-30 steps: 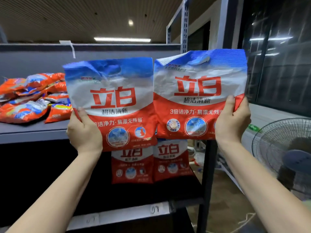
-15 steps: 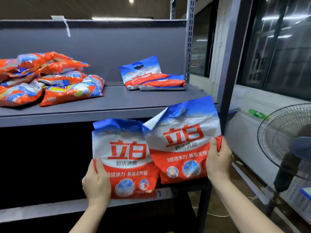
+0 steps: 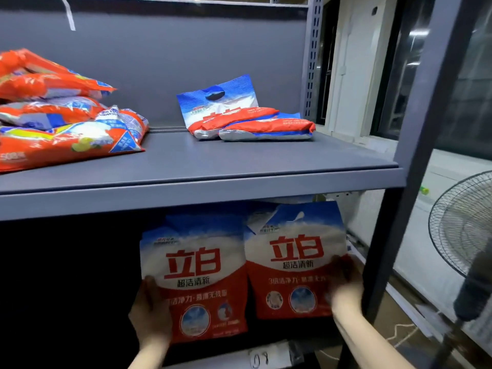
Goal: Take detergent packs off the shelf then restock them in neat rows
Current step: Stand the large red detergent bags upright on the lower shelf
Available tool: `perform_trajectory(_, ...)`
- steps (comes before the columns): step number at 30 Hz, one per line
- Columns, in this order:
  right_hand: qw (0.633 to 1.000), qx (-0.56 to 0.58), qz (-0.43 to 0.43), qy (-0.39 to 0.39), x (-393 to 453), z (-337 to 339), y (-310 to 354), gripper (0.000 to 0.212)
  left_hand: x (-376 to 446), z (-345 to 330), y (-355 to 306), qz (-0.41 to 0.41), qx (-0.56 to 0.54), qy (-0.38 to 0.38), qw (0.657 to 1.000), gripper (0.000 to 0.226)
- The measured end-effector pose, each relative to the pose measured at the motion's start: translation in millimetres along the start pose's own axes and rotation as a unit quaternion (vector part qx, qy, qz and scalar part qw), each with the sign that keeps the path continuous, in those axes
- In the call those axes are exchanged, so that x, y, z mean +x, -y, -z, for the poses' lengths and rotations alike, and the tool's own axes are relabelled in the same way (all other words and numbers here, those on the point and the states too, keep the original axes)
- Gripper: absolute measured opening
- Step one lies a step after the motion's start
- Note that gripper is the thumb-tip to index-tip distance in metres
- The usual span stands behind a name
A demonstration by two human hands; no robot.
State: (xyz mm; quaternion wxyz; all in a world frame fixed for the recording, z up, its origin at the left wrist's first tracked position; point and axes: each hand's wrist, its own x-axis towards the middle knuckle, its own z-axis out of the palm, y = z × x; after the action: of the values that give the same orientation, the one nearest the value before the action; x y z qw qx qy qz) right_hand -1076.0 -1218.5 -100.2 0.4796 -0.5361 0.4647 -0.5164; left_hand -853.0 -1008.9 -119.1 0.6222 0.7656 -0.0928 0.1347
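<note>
left hand [image 3: 150,314] gripping left detergent pack [image 3: 195,278], right hand [image 3: 344,291] gripping right pack [image 3: 295,262], both upright, labels facing out

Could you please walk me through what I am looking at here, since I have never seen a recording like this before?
There is no machine here: a person wears a camera on the head, so this one picture looks forward and down at their own two bare hands. The left hand grips a red, white and blue detergent pack; the right hand grips a matching second pack. Both packs stand upright, side by side, under the grey metal upper shelf, at the level of the shelf below. On the upper shelf lie a pile of orange plastic bags at the left and two more red and blue packs flat near the back. A standing fan is at the right.
</note>
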Motion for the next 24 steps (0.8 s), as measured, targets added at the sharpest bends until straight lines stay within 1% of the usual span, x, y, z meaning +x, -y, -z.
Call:
perform_trajectory(2, 1.0, 0.001, 0.01, 0.001, 11.6, -10.8, -7.7, 0.026, 7.5, -15.1, 6.1, -0.002, -0.038, 0.002, 0.999, 0.045)
perform_trajectory(3, 1.0, 0.001, 0.015, 0.002, 17.4, -15.2, -12.6, 0.027, 10.9, -22.4, 9.6, -0.012, -0.04, 0.004, 0.999, 0.046)
perform_trajectory(5, 0.999, -0.003, 0.036, 0.021, 27.4, -22.4, -21.0, 0.027, 15.3, -35.9, 14.6, -0.049, -0.013, 0.002, 0.999, 0.054)
perform_trajectory(7, 0.997, -0.026, 0.051, 0.051, 36.0, -27.4, -30.6, 0.024, 19.2, -47.1, 21.8, -0.078, 0.017, -0.027, 0.996, 0.068)
perform_trajectory(9, 0.994, -0.067, 0.06, 0.068, 42.9, -34.1, -39.1, 0.022, 21.9, -53.6, 25.8, -0.078, 0.054, -0.041, 0.995, 0.074)
perform_trajectory(11, 0.988, -0.117, 0.09, 0.037, 44.4, -37.9, -44.4, 0.032, 22.1, -55.1, 27.6, -0.055, 0.104, -0.048, 0.992, 0.069)
perform_trajectory(12, 0.982, -0.148, 0.114, 0.014, 44.2, -38.4, -46.2, 0.041, 21.7, -54.3, 29.3, -0.042, 0.134, -0.056, 0.988, 0.069)
perform_trajectory(13, 0.97, -0.203, 0.132, -0.002, 40.9, -36.7, -44.2, 0.051, 20.9, -51.7, 30.0, -0.045, 0.165, -0.052, 0.984, 0.071)
perform_trajectory(14, 0.95, -0.267, 0.159, -0.02, 37.8, -34.9, -41.8, 0.058, 17.8, -46.3, 26.7, -0.069, 0.194, -0.043, 0.978, 0.072)
perform_trajectory(15, 0.927, -0.317, 0.199, -0.027, 31.0, -32.6, -36.7, 0.062, 12.5, -41.5, 24.4, -0.119, 0.22, -0.024, 0.968, 0.074)
perform_trajectory(16, 0.901, -0.352, 0.253, -0.013, 24.2, -30.2, -33.2, 0.064, 5.2, -37.5, 23.7, -0.184, 0.242, 0.004, 0.953, 0.077)
perform_trajectory(17, 0.873, -0.388, 0.295, 0.013, 14.3, -27.8, -31.0, 0.065, -3.4, -35.2, 22.8, -0.254, 0.259, 0.049, 0.931, 0.08)
perform_trajectory(18, 0.848, -0.428, 0.309, 0.047, 5.9, -27.4, -38.3, 0.067, -12.2, -34.3, 22.8, -0.311, 0.278, 0.102, 0.903, 0.081)
perform_trajectory(19, 0.829, -0.471, 0.291, 0.075, -4.4, -25.8, -41.4, 0.075, -20.2, -35.8, 24.3, -0.353, 0.297, 0.151, 0.874, 0.082)
perform_trajectory(20, 0.826, -0.493, 0.252, 0.104, -13.1, -25.0, -47.0, 0.086, -26.2, -38.8, 26.2, -0.376, 0.318, 0.192, 0.849, 0.083)
perform_trajectory(21, 0.835, -0.494, 0.211, 0.119, -19.4, -24.4, -52.1, 0.095, -30.2, -42.3, 28.4, -0.39, 0.338, 0.22, 0.828, 0.085)
perform_trajectory(22, 0.843, -0.487, 0.194, 0.122, -22.6, -24.5, -59.4, 0.101, -32.2, -45.7, 29.3, -0.392, 0.356, 0.24, 0.814, 0.088)
perform_trajectory(24, 0.854, -0.462, 0.187, 0.151, -22.9, -24.5, -69.9, 0.103, -31.7, -51.7, 31.0, -0.384, 0.381, 0.265, 0.798, 0.097)
